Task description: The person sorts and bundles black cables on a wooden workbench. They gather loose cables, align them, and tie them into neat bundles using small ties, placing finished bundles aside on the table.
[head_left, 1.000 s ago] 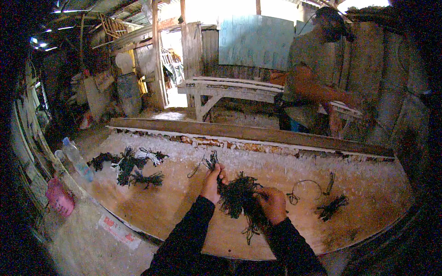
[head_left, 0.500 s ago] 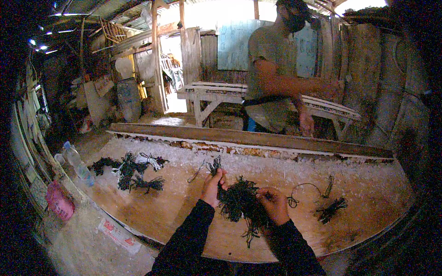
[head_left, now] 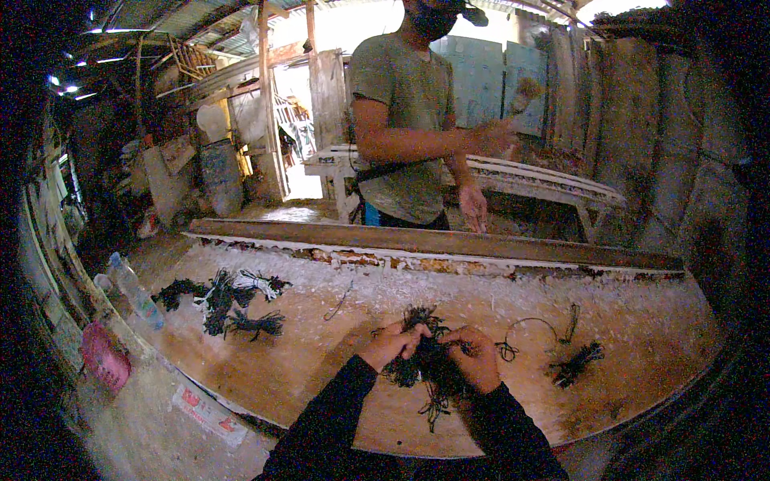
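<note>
Black strand bundle points lengthwise, far to near.

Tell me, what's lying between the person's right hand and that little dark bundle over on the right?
In the head view, part of a thin dark cord, bunched in small loops, lies between the right hand and the little dark bundle.

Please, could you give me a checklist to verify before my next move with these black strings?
1. Left hand at the black string bundle: ok.
2. Right hand at the same bundle: ok.
3. Exact strands pinched by the fingers: cannot tell, too small and dark.
4. Loose string on the right lying straight: not ok, it curls.
5. Co-worker's lowered hand away from the bundle: ok, near the wooden rail.
</note>
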### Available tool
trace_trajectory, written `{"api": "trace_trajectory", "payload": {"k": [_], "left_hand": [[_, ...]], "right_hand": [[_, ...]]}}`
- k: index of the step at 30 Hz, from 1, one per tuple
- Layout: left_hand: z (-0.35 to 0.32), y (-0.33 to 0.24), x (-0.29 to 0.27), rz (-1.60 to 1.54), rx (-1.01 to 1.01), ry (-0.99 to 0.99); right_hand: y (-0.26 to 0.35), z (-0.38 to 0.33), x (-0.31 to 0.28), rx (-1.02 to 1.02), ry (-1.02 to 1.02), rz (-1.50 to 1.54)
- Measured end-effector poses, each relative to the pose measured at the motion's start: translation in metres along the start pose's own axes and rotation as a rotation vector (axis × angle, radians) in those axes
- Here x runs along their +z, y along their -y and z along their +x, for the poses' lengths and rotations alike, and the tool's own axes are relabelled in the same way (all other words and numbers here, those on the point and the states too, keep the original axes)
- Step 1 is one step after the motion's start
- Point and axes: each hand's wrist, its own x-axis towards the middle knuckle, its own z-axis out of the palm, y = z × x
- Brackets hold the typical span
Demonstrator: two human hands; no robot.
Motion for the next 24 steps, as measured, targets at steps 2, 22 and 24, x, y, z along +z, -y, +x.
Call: {"api": "trace_trajectory", "payload": {"k": [2, 22, 24], "left_hand": [[-0.006, -0.002, 0.010, 0.097, -0.023, 0.040], [0.020, 0.034, -0.028, -0.762, 0.204, -0.211], [0.019, 0.032, -0.030, -0.871, 0.244, -0.205]], "right_hand": [[-0.002, -0.001, 0.002, -0.013, 0.023, -0.029], [0.005, -0.001, 0.010, -0.192, 0.130, -0.589], [0.005, -0.003, 0.014, -0.220, 0.126, -0.699]]}}
